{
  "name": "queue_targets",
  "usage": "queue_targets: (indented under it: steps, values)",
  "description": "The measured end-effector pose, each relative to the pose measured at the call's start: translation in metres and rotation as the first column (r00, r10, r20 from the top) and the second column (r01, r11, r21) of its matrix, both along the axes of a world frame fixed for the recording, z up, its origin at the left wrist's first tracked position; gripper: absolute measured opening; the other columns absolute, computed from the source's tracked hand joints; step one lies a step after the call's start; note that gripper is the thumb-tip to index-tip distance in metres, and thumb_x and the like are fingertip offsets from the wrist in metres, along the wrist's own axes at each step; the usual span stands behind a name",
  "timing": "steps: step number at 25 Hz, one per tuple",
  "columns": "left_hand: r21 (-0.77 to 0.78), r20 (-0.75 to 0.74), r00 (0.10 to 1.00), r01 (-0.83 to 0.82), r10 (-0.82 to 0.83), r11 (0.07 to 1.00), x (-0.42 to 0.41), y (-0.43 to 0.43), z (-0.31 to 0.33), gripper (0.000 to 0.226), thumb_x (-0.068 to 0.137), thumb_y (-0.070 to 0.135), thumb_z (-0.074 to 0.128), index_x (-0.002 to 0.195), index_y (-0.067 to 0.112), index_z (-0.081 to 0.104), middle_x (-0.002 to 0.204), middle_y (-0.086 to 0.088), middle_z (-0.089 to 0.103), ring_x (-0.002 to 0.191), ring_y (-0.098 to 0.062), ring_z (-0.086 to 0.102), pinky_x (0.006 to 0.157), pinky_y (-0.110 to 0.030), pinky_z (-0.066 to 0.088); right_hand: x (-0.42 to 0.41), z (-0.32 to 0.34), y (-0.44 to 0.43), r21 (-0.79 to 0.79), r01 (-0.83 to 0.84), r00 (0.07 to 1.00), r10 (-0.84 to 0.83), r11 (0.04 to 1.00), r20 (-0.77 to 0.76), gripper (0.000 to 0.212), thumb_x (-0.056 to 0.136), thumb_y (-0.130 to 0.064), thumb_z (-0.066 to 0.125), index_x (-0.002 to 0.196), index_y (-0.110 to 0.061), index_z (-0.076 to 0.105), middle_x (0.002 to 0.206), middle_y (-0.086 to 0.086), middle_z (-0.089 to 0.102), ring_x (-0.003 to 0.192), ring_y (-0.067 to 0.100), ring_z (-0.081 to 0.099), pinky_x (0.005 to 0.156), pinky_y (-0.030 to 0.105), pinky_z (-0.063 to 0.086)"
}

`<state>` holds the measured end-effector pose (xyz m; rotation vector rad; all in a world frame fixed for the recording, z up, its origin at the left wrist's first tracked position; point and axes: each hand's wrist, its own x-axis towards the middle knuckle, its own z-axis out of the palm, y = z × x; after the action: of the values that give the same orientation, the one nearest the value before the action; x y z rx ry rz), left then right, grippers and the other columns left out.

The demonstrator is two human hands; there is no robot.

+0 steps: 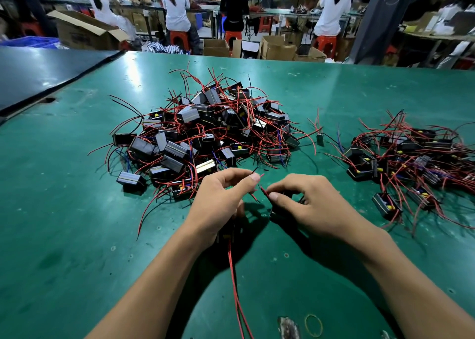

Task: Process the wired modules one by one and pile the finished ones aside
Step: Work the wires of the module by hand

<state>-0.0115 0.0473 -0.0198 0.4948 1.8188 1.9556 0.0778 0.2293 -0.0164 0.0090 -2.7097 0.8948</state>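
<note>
A large heap of black box modules with red and black wires (pixel 205 130) lies in the middle of the green table (pixel 64 210). A smaller pile of modules (pixel 406 163) sits at the right. My left hand (pixel 221 205) pinches a thin wire end between thumb and forefinger, and a black module shows dimly under its palm. My right hand (pixel 311 205) pinches a red wire tip (pixel 263 191) and curls over a black module (pixel 276 211). Two red wires (pixel 235 282) trail toward me between my forearms.
A yellow rubber band (pixel 313 325) and a worn patch lie on the table near the front edge. One loose small module (pixel 320 139) lies between the piles. A dark board (pixel 38 73) covers the table's left back. Beyond the far edge are cardboard boxes, stools and seated workers.
</note>
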Motion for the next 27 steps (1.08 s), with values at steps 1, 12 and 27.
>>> queue_targets:
  steps: [1, 12, 27]
  values:
    - [0.000, -0.014, 1.000, 0.000, 0.000, 1.000, 0.000, -0.001, 0.000, 0.013, 0.082, 0.029, 0.078, 0.092, 0.022, 0.075, 0.085, -0.005, 0.071, 0.046, -0.011, 0.045, 0.045, -0.020, 0.038, 0.000, 0.000, -0.001, 0.003, -0.013, 1.000, 0.013, 1.000, 0.002, 0.013, 0.092, -0.031, 0.067, 0.099, -0.026, 0.076, 0.092, -0.016, 0.071, 0.085, 0.006, 0.066, 0.081, 0.035, 0.054]
    - [-0.017, 0.015, 0.999, 0.039, -0.039, 0.999, -0.004, 0.001, -0.003, 0.026, 0.081, 0.000, 0.071, 0.101, 0.017, 0.071, 0.081, -0.005, 0.067, 0.045, -0.010, 0.043, 0.043, -0.019, 0.036, 0.001, 0.002, -0.009, 0.054, -0.043, 0.999, 0.045, 0.998, -0.022, 0.011, 0.091, -0.029, 0.072, 0.099, -0.026, 0.079, 0.089, -0.014, 0.064, 0.077, 0.011, 0.059, 0.082, 0.039, 0.048]
    - [-0.073, -0.098, 0.995, -0.001, -0.006, 0.997, 0.003, -0.001, 0.002, 0.029, 0.071, 0.019, 0.081, 0.098, 0.024, 0.072, 0.087, -0.005, 0.074, 0.064, -0.008, 0.062, 0.056, -0.017, 0.045, 0.002, 0.005, -0.014, 0.064, -0.039, 0.996, 0.044, 0.997, -0.072, 0.008, 0.087, -0.019, 0.076, 0.094, -0.020, 0.078, 0.082, -0.013, 0.072, 0.075, 0.004, 0.063, 0.076, 0.008, 0.039]
